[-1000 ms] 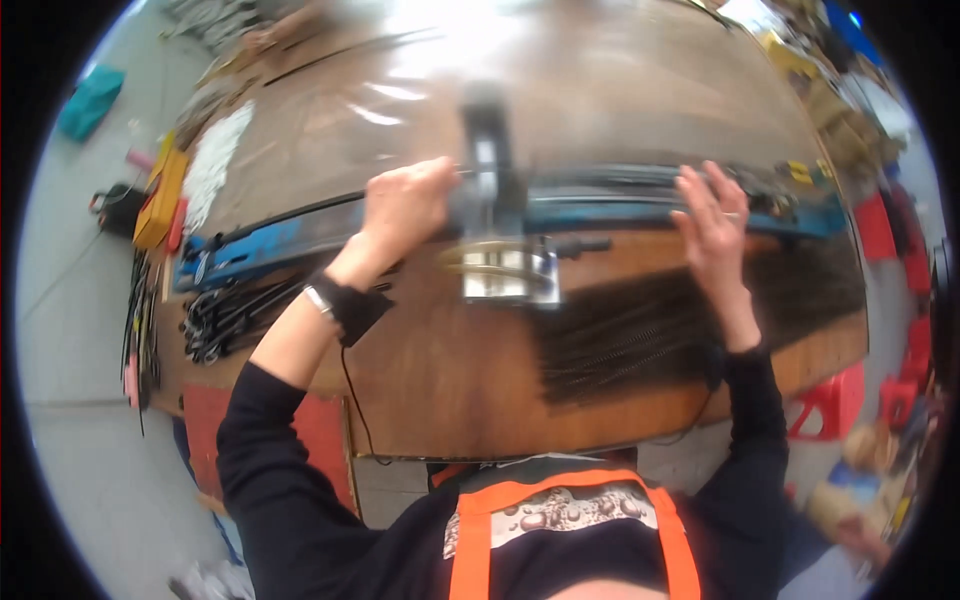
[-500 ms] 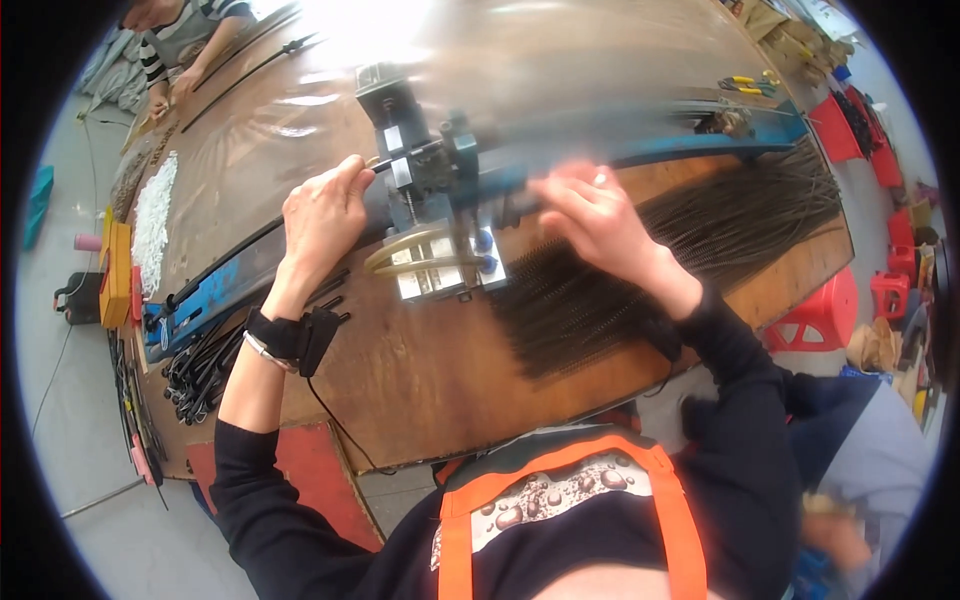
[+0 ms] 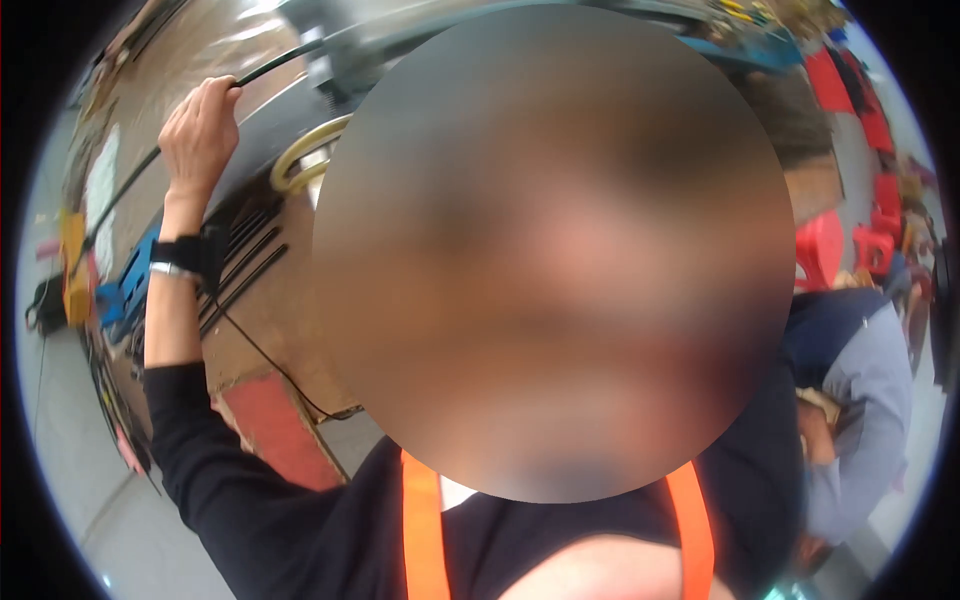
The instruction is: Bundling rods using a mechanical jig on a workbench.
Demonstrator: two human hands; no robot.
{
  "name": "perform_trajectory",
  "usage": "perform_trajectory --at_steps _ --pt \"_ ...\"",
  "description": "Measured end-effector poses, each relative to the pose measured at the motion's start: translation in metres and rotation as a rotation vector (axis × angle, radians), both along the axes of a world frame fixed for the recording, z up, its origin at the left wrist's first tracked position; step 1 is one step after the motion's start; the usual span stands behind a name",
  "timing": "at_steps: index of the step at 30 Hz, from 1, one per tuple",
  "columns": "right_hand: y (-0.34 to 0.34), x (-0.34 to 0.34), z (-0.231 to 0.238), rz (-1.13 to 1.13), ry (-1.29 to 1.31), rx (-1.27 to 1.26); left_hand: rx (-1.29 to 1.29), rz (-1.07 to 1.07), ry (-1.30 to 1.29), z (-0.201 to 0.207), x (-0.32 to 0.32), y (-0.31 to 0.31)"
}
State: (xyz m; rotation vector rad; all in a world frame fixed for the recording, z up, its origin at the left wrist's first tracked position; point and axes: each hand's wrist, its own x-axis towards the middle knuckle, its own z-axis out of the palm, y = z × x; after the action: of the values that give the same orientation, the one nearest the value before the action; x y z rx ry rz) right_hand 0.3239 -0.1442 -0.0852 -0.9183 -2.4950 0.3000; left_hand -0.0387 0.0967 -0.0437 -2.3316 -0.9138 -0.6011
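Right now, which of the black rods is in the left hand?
The long black rod that extends out on both sides of the left hand; the other black rods lie on the table, outside its grip.

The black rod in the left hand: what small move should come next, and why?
Perhaps the left hand should ease the black rod gently along its length, without bending it. The fingers are closed around it, and its stretch beyond them reaches up to the grey machine. I'd go slowly, since the blurred patch leaves the right hand unseen.
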Motion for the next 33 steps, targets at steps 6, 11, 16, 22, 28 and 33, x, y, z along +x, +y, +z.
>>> perform_trajectory --at_steps 6,11,16,22,28,33 --pt "-0.033 -0.017 -0.004 0.155 -0.102 0.130 0.050 0.249 -0.023 0.007 -0.060 -0.033" --pt "-0.037 -0.038 0.020 0.205 -0.070 0.012 -0.301 0.375 0.070 -0.020 -0.090 -0.195" --pt "-0.044 -0.060 0.027 0.020 0.116 -0.237 -0.299 0.408 -0.068 -0.048 -0.097 -0.209" --pt "-0.045 -0.039 0.048 -0.052 0.011 -0.513 -0.740 0.114 -0.222 -0.044 -0.089 -0.207" --pt "-0.065 -0.030 0.035 0.103 -0.227 -0.238 -0.847 0.017 -0.207 -0.033 -0.045 -0.222" --pt "-0.048 -0.019 0.002 -0.013 -0.089 -0.220 -0.872 -0.090 -0.213 -0.037 0.021 -0.227"
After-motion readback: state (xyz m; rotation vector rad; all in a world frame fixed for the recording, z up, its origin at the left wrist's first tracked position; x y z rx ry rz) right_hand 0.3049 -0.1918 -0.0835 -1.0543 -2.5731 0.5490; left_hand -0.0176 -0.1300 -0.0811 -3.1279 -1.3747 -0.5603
